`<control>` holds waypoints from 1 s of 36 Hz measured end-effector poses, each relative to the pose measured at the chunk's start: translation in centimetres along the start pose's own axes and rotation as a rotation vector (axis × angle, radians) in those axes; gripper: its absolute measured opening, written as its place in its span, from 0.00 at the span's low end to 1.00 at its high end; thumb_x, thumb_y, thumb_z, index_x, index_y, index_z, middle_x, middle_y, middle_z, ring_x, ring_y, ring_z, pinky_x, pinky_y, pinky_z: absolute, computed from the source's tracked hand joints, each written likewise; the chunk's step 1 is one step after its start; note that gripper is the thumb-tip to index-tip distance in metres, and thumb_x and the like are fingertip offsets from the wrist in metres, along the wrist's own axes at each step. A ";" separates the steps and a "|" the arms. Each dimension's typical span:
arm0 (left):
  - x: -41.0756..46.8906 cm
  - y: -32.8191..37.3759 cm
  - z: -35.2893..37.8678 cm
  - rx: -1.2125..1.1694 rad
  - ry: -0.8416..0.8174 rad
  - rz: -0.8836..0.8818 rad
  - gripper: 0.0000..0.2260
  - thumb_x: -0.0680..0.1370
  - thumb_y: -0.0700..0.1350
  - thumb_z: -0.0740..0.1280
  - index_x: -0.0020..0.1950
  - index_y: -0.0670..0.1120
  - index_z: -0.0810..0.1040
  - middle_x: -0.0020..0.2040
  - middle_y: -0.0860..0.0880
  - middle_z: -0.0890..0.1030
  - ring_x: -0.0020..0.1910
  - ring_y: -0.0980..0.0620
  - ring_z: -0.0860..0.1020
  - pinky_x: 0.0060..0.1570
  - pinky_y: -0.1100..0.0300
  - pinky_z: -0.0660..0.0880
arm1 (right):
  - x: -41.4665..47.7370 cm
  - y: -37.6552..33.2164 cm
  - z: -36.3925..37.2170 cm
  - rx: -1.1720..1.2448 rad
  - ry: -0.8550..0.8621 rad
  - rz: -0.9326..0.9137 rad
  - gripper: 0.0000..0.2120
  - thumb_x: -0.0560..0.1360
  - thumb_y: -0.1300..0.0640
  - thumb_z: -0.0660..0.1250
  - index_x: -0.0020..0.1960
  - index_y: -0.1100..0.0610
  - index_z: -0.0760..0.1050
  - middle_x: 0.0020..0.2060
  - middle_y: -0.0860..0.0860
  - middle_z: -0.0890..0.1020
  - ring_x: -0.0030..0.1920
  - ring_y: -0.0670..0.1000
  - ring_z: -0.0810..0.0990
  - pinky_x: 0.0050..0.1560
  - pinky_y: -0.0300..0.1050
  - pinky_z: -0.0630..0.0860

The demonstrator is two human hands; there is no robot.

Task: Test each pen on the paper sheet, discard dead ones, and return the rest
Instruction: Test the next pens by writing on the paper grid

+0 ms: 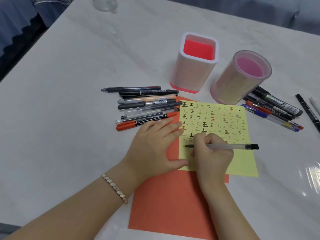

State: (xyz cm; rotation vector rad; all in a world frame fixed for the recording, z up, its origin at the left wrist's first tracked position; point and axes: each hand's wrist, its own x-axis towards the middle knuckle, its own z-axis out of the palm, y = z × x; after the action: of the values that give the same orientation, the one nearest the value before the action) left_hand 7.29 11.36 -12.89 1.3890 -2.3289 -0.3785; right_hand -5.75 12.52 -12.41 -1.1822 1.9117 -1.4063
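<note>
While the tip of a clear-barrelled pen with a black cap on its back end (223,146) is pressed to the left part of the pale yellow paper sheet (242,160), the barrel is clamped between the curled fingers and thumb of the right hand (212,153). The sheet is pinned by the left hand (152,144), laid flat with fingers spread slightly apart, partly on the yellow paper and partly on the orange sheet of card (166,205) beneath it. Most rows of the yellow sheet are already filled with test marks, some bold, many faint. A row of mixed pens and markers (147,108) is lying to the left, another cluster (273,108) to the right beside the round translucent pink holder (240,78); the square white-and-red holder (195,64) is seen to be empty. A faint stroke could be misread among the crowded pale marks, so a dead pen might be kept. The two piles could also be confused, since nothing visibly labels which is tested.
</note>
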 end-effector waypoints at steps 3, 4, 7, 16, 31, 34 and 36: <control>0.0 0.0 0.0 -0.003 0.000 0.001 0.32 0.65 0.68 0.61 0.61 0.48 0.78 0.64 0.53 0.76 0.66 0.52 0.71 0.63 0.57 0.58 | -0.1 0.0 0.0 -0.014 -0.005 -0.025 0.17 0.66 0.57 0.61 0.23 0.64 0.61 0.22 0.66 0.69 0.25 0.56 0.66 0.29 0.45 0.64; 0.0 0.0 0.0 -0.005 0.002 0.001 0.32 0.65 0.68 0.61 0.60 0.48 0.79 0.64 0.53 0.76 0.66 0.52 0.71 0.63 0.57 0.58 | -0.1 0.1 0.0 -0.016 0.001 -0.028 0.17 0.66 0.57 0.61 0.23 0.65 0.61 0.21 0.66 0.69 0.25 0.58 0.66 0.29 0.47 0.64; -0.1 0.0 0.1 -0.002 0.006 0.005 0.32 0.66 0.67 0.61 0.61 0.48 0.79 0.64 0.53 0.76 0.66 0.52 0.71 0.63 0.57 0.58 | 0.0 0.2 0.1 -0.031 0.019 -0.044 0.19 0.65 0.53 0.59 0.23 0.65 0.61 0.21 0.65 0.69 0.26 0.63 0.67 0.29 0.50 0.65; -0.1 -0.1 0.2 0.005 0.018 0.012 0.32 0.66 0.68 0.61 0.60 0.48 0.79 0.63 0.53 0.76 0.65 0.52 0.71 0.63 0.57 0.58 | 0.0 0.2 0.0 0.009 -0.013 -0.023 0.17 0.66 0.56 0.61 0.23 0.64 0.62 0.21 0.64 0.70 0.25 0.56 0.66 0.29 0.42 0.64; 0.0 -0.1 0.2 0.009 0.014 0.010 0.32 0.66 0.68 0.60 0.61 0.48 0.78 0.64 0.53 0.76 0.65 0.52 0.71 0.63 0.57 0.58 | 0.0 0.1 0.0 -0.015 -0.035 -0.033 0.16 0.65 0.57 0.61 0.21 0.61 0.62 0.20 0.63 0.71 0.24 0.56 0.67 0.30 0.47 0.66; 0.0 0.0 0.2 0.011 0.018 0.012 0.32 0.66 0.68 0.60 0.60 0.48 0.78 0.63 0.53 0.76 0.65 0.52 0.72 0.63 0.57 0.58 | 0.0 0.1 -0.1 -0.001 -0.020 -0.011 0.17 0.65 0.58 0.61 0.22 0.61 0.62 0.20 0.64 0.71 0.25 0.60 0.68 0.30 0.47 0.67; -0.1 0.0 0.2 0.008 0.020 0.013 0.32 0.66 0.68 0.60 0.60 0.48 0.78 0.63 0.53 0.76 0.65 0.52 0.72 0.63 0.57 0.59 | 0.0 -0.1 -0.1 -0.001 -0.030 -0.006 0.16 0.65 0.57 0.61 0.21 0.59 0.62 0.20 0.64 0.71 0.24 0.55 0.67 0.29 0.45 0.66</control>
State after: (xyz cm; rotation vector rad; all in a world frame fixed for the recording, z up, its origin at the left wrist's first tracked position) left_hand 7.25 11.40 -13.11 1.3747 -2.3244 -0.3505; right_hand -5.76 12.56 -12.34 -1.2033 1.8900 -1.3832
